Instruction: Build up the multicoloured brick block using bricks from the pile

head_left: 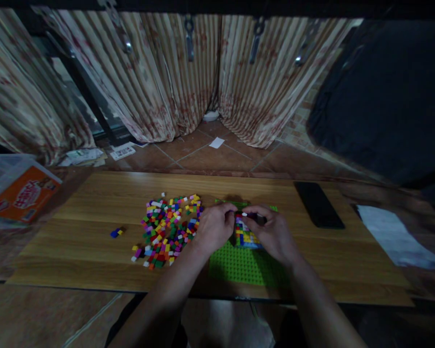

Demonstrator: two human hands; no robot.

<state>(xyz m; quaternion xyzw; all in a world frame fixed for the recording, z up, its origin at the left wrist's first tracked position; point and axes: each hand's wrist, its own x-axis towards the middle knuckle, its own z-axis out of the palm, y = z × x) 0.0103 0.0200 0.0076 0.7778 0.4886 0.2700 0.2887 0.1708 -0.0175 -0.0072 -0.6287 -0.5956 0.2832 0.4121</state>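
A green studded baseplate (pixel 239 270) lies on the table in front of me, partly covered by my hands. On it stands a block of toy bricks (pixel 241 237) in blue, yellow, red and purple. My left hand (pixel 215 223) is over its left side, fingers closed at the far edge; what they hold, if anything, is hidden. From the right, my right hand (pixel 275 232) reaches over the bricks with thumb and index finger pinched around a small white brick (pixel 244 214). Left of the baseplate spreads a pile of loose, mixed-colour bricks (pixel 172 229).
A few blue and yellow bricks (pixel 116 232) lie apart on the wooden table (pixel 83 208). At the right is a black phone (pixel 319 204), with white paper (pixel 398 237) beyond it. A plastic box with an orange label (pixel 23 193) stands at far left. Striped curtains (pixel 181 72) hang behind.
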